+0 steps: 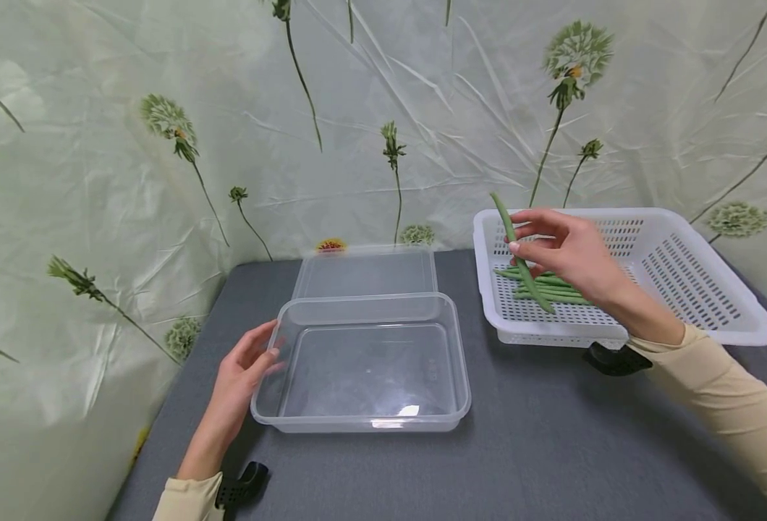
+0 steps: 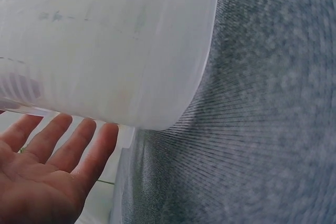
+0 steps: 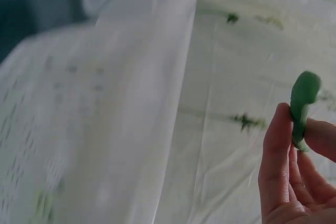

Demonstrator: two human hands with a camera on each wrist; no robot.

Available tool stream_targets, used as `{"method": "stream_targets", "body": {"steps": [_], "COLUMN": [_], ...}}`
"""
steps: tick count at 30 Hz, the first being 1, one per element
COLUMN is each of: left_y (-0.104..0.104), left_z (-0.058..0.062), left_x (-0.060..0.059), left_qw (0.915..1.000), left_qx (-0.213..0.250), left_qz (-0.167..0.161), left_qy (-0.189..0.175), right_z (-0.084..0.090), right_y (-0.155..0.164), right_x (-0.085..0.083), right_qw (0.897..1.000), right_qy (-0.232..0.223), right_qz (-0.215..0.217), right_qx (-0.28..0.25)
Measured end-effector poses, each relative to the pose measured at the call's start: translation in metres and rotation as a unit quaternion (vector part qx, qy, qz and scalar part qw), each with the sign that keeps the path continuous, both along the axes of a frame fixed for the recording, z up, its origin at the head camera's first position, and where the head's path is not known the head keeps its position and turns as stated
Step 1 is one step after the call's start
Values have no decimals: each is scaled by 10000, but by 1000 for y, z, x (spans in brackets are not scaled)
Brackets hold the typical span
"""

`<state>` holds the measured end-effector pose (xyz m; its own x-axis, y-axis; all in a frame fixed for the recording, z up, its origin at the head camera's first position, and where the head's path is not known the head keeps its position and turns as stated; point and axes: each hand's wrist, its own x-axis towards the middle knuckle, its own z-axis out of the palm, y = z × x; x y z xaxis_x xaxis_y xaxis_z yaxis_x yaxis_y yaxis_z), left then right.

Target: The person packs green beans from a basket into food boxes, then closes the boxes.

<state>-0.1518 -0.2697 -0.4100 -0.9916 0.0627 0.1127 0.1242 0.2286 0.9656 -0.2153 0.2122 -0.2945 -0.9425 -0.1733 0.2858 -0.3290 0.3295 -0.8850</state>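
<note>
Beans are only starting their move: the right hand [image 1: 569, 250] pinches one green bean [image 1: 520, 253] between thumb and fingers, raised above the white basket [image 1: 735, 318], where a small heap of beans [image 1: 549, 288], too tangled to count, remains. The one clear container [image 1: 367, 362] is empty, its single lid [image 1: 365, 271] behind it on the table [image 1: 553, 449]. The left hand [image 1: 243, 369], fingers straight, rests against the container's side.
</note>
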Motion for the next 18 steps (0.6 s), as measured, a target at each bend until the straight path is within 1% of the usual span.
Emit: {"method": "stream_targets", "body": {"steps": [3,6,12,18], "left_y": [1,1,1,-1], "left_z": [2,4,3,2], "left_x": [1,2,3,2], "left_qw": [10000,10000,9999,9999], "left_qx": [2,-46,-122,-153], "left_qz": [-20,-20,-59,-23], "left_qy": [-5,-52,-69,-66], "right_z": [-3,-9,-21,-29], "right_y": [-16,-31,-55,-78], "right_x": [5,10,19,24], "right_qw": [9991,9972,9933,9903], "right_qy": [27,8,-20,-130], "right_qz": [230,468,841,1145], "right_qx": [-365,-582,-791,-775]}}
